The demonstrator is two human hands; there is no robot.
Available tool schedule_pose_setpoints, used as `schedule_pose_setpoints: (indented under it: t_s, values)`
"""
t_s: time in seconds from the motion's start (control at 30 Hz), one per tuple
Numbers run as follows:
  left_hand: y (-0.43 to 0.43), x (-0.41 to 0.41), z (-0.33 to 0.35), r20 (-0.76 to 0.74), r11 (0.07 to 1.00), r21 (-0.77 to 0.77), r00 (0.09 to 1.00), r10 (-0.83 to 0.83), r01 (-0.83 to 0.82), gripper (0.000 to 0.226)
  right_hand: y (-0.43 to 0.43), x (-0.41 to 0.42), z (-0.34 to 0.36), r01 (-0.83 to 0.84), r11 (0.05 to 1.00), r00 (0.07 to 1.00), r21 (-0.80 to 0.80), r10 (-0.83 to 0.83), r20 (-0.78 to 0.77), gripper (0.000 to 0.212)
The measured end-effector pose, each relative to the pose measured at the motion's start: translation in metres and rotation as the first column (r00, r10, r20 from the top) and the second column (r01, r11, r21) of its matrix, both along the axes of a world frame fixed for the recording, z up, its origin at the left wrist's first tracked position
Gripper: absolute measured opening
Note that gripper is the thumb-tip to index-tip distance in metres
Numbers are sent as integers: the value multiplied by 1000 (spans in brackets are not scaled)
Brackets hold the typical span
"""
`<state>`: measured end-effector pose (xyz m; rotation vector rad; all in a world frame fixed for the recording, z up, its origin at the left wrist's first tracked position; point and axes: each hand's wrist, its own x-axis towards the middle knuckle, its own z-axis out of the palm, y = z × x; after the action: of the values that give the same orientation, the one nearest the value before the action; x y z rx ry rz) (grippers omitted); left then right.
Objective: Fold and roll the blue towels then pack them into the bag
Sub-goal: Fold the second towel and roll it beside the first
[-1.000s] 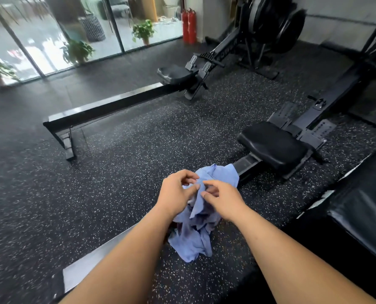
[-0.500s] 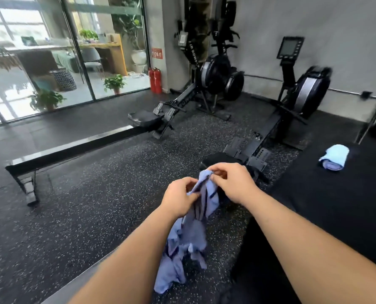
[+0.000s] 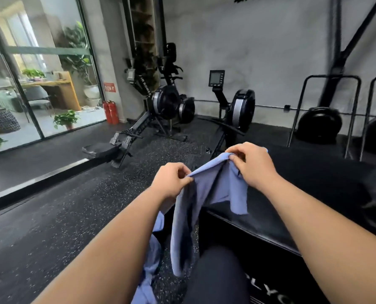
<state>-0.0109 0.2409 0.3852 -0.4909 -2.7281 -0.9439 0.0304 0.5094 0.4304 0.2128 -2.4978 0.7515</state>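
While the speckled black rubber floor (image 3: 62,216) is spreading across the left and middle of the view, a grey wall (image 3: 259,40) is rising behind it and a glass partition (image 3: 29,95) is closing off the left side. A black padded box (image 3: 314,183) is sitting on the right, its top running under the person's right forearm and its near corner lying just beside a dark-clad leg (image 3: 217,275).

Two rowing machines are standing at the back. One rower (image 3: 165,102) is pointing its rail and seat toward the glass. The second rower (image 3: 241,108), with a small screen on a stalk, is standing nearer the box.

The blue towel (image 3: 206,189) is hanging in the air between the two hands, over the box's near edge. Its top edge is running from one hand to the other in a slack line, one flap is drooping onto the box's corner, and the longer part is falling past the leg toward the bottom of the view.

The right hand (image 3: 252,163) is pinching the towel's far upper corner with curled fingers and thumb, higher and farther out, above the box. The left hand (image 3: 171,183) is pinching the nearer end of that edge between thumb and curled fingers, lower and closer to the body.

Two red fire extinguishers (image 3: 110,112) are standing by the glass, and a potted plant (image 3: 66,120) is showing through it.
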Motion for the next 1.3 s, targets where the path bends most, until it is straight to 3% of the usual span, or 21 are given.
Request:
schedule_pose_setpoints:
  t_s: [0.17, 0.33, 0.47, 0.57, 0.67, 0.77, 0.83, 0.9, 1.0, 1.1, 1.23, 1.3]
  values:
    - [59, 0, 36, -47, 984, 96, 988, -147, 151, 20, 63, 33, 15, 129, 990, 985, -48, -134, -113, 23]
    - [125, 7, 66, -141, 943, 158, 952, -272, 293, 18, 121, 53, 42, 222, 972, 951, -81, -234, -200, 27]
    - [179, 18, 81, -226, 883, 296, 925, -306, 364, 13, 156, 58, 71, 288, 942, 894, -170, -328, -304, 28]
    - [215, 30, 65, -234, 861, 346, 923, -305, 372, 12, 179, 56, 62, 356, 908, 871, -219, -408, -275, 31]
    - [240, 32, 1, -92, 900, 100, 904, -417, 425, 14, 196, 54, -9, 410, 910, 912, -60, -408, 41, 58]
    - [250, 44, -80, 219, 802, -218, 828, -516, 556, 48, 199, 74, -113, 383, 903, 765, 195, -428, 482, 83]
    - [255, 51, -121, 235, 727, -368, 815, -530, 579, 51, 199, 93, -168, 341, 905, 678, 255, -424, 600, 82]
    - [262, 50, -139, 72, 704, -505, 837, -542, 500, 45, 199, 106, -197, 343, 898, 679, 275, -439, 588, 78]
    - [275, 44, -134, -47, 774, -496, 878, -476, 393, 40, 202, 106, -211, 371, 876, 741, 307, -479, 470, 71]
    - [290, 35, -129, -26, 792, -503, 910, -415, 347, 30, 205, 99, -208, 339, 889, 792, 308, -446, 417, 64]
    - [306, 16, -135, 110, 813, -462, 933, -343, 354, 39, 209, 98, -210, 296, 906, 867, 304, -388, 312, 55]
    - [311, 8, -140, 116, 776, -496, 915, -387, 391, 41, 208, 101, -219, 328, 911, 873, 250, -393, 289, 53]
